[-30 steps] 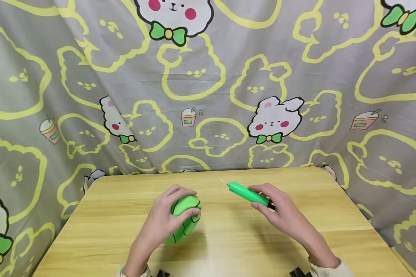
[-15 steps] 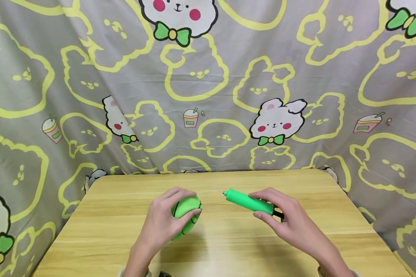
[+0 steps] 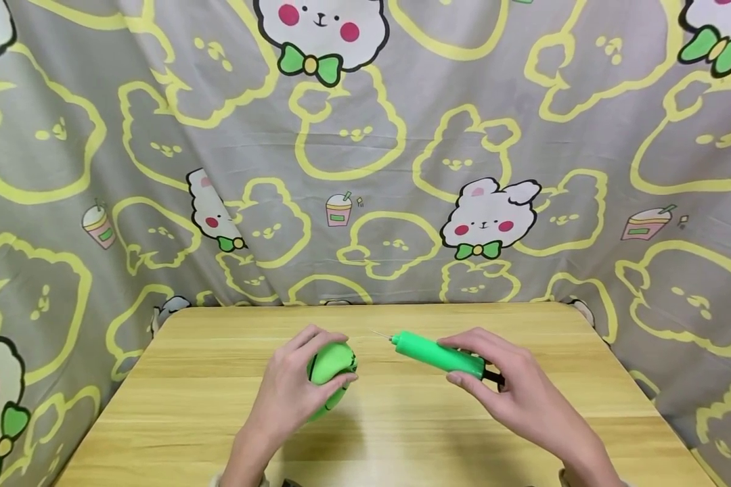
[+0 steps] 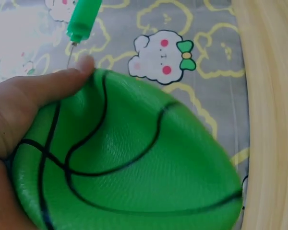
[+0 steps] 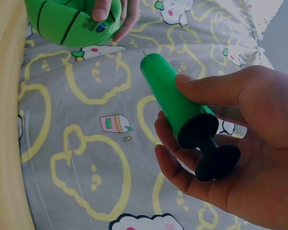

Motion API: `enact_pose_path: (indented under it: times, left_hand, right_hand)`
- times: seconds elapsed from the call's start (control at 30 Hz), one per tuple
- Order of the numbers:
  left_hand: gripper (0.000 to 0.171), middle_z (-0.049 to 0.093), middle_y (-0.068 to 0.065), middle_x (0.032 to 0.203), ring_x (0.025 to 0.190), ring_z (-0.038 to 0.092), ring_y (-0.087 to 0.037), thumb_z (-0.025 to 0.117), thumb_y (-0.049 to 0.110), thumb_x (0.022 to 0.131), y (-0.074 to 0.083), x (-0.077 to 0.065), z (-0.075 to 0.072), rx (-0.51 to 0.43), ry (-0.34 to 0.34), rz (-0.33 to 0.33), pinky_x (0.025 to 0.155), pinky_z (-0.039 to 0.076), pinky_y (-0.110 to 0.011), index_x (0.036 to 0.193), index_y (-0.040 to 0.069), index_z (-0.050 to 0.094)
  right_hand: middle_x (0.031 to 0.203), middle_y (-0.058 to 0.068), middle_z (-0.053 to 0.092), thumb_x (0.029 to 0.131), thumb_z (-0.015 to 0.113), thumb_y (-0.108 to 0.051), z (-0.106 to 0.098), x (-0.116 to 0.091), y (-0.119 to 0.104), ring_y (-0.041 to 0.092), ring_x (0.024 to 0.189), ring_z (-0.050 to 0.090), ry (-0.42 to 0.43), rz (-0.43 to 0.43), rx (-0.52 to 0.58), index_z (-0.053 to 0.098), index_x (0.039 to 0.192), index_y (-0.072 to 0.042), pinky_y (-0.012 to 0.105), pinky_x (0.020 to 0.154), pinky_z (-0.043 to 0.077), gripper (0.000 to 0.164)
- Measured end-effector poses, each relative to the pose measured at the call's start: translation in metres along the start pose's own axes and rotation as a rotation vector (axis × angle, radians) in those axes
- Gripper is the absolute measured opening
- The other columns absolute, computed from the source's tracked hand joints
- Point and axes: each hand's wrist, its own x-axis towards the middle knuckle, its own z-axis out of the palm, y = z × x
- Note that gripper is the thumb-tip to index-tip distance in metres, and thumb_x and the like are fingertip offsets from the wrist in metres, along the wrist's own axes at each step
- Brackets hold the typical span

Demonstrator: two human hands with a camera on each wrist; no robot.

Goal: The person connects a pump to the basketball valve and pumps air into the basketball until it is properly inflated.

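Aligning seems the step, left hand [image 3: 289, 379] clamping its fingers on the dented ball [image 3: 331, 363] over the tabletop [image 3: 414, 423], right hand [image 3: 518, 385] likewise on the green pump [image 3: 435, 353], whose needle [image 3: 383, 335] likely needs steadying leftward next.

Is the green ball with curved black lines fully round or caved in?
Caved in: the left wrist view shows the ball dented and lopsided, not round.
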Motion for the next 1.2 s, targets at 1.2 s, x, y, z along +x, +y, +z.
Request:
enact_pose_path:
  times: [1.2]
  left_hand:
    - [0.040, 0.069, 0.004, 0.107, 0.092, 0.066, -0.016, 0.092, 0.000, 0.066, 0.005, 0.005, 0.001, 0.095, 0.101, 0.110, 0.069, 0.038, -0.032, 0.100, 0.017, 0.077]
  right_hand:
    - [0.115, -0.006, 0.064, 0.096, 0.075, -0.026, 0.016, 0.002, -0.015, 0.004, 0.089, 0.062, 0.164, -0.187, -0.129, 0.072, 0.119, -0.013, 0.013, 0.082, 0.047, 0.027]
